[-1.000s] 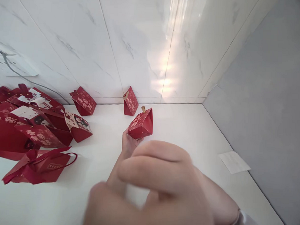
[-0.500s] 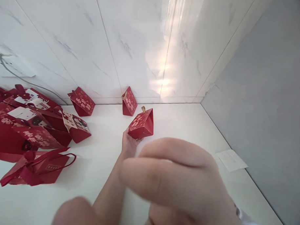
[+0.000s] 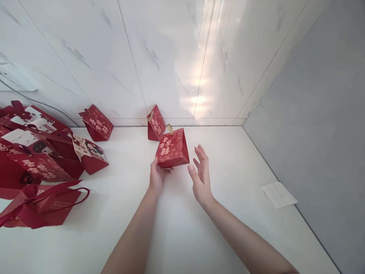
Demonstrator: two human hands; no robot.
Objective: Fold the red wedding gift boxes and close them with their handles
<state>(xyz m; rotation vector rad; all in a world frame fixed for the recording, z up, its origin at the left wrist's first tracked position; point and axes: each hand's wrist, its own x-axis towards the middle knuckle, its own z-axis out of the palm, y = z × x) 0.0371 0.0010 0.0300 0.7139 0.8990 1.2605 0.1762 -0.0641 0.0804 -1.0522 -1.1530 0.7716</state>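
A red gift box with pale Chinese lettering and a gold ribbon tab on top is in my left hand. My thumb lies along its near left corner, while the other fingers go under its base and are partly hidden. To the right of the box, my right hand is held apart from it, thumb and fingers spread, nothing between them. Just behind the held box, a similar red box stands on the white counter against the wall.
Another red box stands by the wall further left. Several red gift boxes and bags crowd the left side, with a ribboned red bag in front. A white paper lies near the grey side panel. A cable runs along the tiled wall.
My right hand has gone from close before the camera, fingers curled, to beside the box with fingers spread. The box in my left hand has turned, showing more of its lettered face.
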